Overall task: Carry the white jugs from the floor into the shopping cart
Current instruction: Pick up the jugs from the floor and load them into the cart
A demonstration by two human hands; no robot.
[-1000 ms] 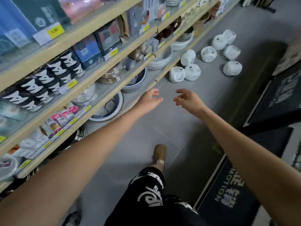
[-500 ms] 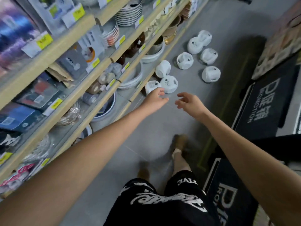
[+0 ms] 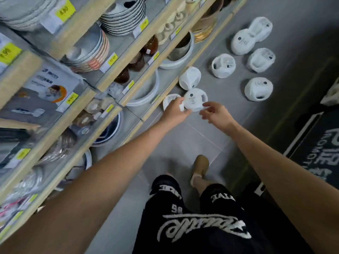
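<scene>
Right at the centre, the left hand (image 3: 174, 111) and the right hand (image 3: 217, 113) flank one white jug (image 3: 195, 99) that sits on the grey floor (image 3: 183, 143) beside the base of the shelving unit (image 3: 146, 83). The left hand's fingers (image 3: 180, 101) curl against the jug's left side and overlap it, so they look to be touching it, though whether they have closed firmly on it cannot be told. The right hand is loosely spread, its fingertips (image 3: 206, 105) just beside the jug's right edge, with contact unclear. Directly left of this jug lies a second jug (image 3: 169, 99), partly hidden behind the left hand, and a third jug (image 3: 189, 77) stands touching the centre one from behind, close to the lowest shelf edge. Farther out on the floor five more white jugs are scattered: a lone jug (image 3: 222, 66), a lower right jug (image 3: 258, 88), a middle right jug (image 3: 260, 60), and a touching far pair (image 3: 243, 42) at the top. The shelves to the left carry stacked plates (image 3: 124, 17), bowls (image 3: 88, 54) and yellow price tags (image 3: 65, 10). Below, the person's black printed shorts (image 3: 198, 222) and a tan shoe (image 3: 200, 165) show, and a dark mat (image 3: 315, 156) with white lettering lies at the right.
</scene>
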